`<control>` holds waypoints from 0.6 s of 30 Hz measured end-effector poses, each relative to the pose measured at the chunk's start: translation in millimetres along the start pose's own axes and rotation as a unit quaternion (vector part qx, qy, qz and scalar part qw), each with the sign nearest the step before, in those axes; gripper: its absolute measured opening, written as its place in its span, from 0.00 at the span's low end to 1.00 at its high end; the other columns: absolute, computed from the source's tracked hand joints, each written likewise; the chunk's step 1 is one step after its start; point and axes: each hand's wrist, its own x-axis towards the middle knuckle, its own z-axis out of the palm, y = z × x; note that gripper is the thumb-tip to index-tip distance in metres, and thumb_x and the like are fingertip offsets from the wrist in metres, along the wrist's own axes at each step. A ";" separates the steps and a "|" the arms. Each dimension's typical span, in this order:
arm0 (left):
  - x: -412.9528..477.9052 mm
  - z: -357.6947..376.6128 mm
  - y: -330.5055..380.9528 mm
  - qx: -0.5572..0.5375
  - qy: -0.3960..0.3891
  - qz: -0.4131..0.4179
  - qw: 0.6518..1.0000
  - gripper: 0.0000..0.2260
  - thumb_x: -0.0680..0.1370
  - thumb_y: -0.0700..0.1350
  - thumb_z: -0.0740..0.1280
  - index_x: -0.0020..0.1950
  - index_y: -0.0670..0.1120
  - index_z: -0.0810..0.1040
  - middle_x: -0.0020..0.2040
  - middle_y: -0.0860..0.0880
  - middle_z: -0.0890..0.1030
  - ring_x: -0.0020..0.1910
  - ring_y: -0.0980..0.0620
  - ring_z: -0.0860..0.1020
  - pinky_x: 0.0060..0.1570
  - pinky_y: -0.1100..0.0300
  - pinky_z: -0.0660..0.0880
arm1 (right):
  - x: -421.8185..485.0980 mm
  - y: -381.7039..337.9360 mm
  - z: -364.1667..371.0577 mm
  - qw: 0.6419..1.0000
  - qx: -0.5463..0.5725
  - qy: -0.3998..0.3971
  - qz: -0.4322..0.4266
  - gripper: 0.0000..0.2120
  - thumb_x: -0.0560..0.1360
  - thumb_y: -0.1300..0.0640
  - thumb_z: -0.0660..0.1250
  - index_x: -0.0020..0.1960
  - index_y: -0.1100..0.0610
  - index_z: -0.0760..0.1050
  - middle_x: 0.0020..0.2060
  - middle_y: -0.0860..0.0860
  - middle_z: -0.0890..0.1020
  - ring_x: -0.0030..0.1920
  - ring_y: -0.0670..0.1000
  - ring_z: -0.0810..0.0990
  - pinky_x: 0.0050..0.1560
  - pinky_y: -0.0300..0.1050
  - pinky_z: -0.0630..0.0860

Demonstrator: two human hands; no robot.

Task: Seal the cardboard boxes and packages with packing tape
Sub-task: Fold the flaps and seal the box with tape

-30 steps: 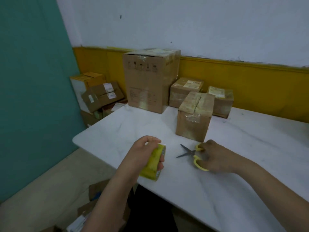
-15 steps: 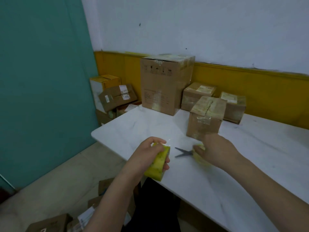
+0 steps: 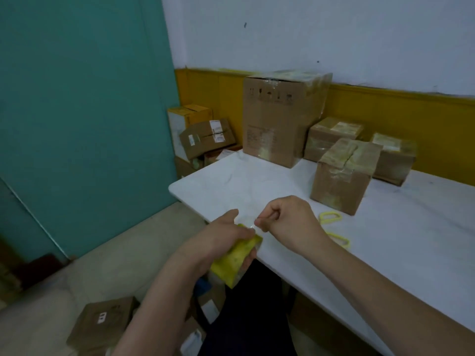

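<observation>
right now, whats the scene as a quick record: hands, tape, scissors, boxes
left hand: grips the yellow tape roll at the table edge
right hand: pinches at the roll's top, apparently the tape end
scissors: yellow handles on the table behind the right hand, blades hidden
small box: top taped over, just beyond the scissors
tall box: at the back

Dim, flat indoor light with soft shadows, a greenish cast, slight overall blur and wide-angle bending at edges.
</observation>
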 end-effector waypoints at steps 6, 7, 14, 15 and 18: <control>4.1 9.2 -34.4 -0.027 -0.001 -0.027 0.999 0.33 0.81 0.50 0.67 0.80 0.51 0.54 0.54 0.38 0.83 0.51 0.40 0.83 0.51 0.49 0.81 | 8.6 15.8 3.6 1.000 0.001 0.001 0.024 0.03 0.70 0.60 0.75 0.38 0.58 0.85 0.29 0.42 0.79 0.34 0.42 0.76 0.32 0.27 0.65; 10.5 10.3 -39.5 -0.019 0.005 -0.024 1.000 0.35 0.80 0.51 0.67 0.81 0.52 0.51 0.63 0.37 0.79 0.61 0.39 0.80 0.59 0.47 0.78 | 10.1 20.9 6.3 1.000 -0.008 -0.004 0.028 0.03 0.71 0.59 0.75 0.39 0.58 0.85 0.30 0.42 0.79 0.34 0.41 0.76 0.32 0.27 0.65; 35.9 17.7 -61.6 0.064 0.040 0.021 0.997 0.33 0.81 0.54 0.65 0.81 0.60 0.49 0.76 0.57 0.65 0.61 0.67 0.67 0.54 0.70 0.67 | 19.1 42.9 26.9 0.995 -0.096 -0.003 -0.008 0.08 0.74 0.55 0.72 0.40 0.59 0.83 0.39 0.49 0.84 0.43 0.48 0.80 0.40 0.33 0.66; 38.4 16.9 -64.9 0.061 0.052 0.028 0.996 0.33 0.80 0.54 0.66 0.80 0.61 0.51 0.77 0.57 0.62 0.65 0.63 0.65 0.56 0.68 0.67 | 20.3 43.1 28.3 0.993 -0.112 -0.006 -0.020 0.08 0.74 0.55 0.72 0.40 0.59 0.83 0.39 0.50 0.84 0.44 0.49 0.81 0.41 0.33 0.66; 44.9 18.6 -71.7 0.053 0.089 0.043 0.994 0.34 0.78 0.56 0.68 0.80 0.62 0.54 0.75 0.57 0.67 0.62 0.59 0.72 0.45 0.74 0.73 | 25.0 43.6 29.5 0.988 -0.151 -0.023 -0.024 0.08 0.75 0.53 0.71 0.41 0.58 0.83 0.41 0.50 0.84 0.45 0.49 0.80 0.43 0.35 0.68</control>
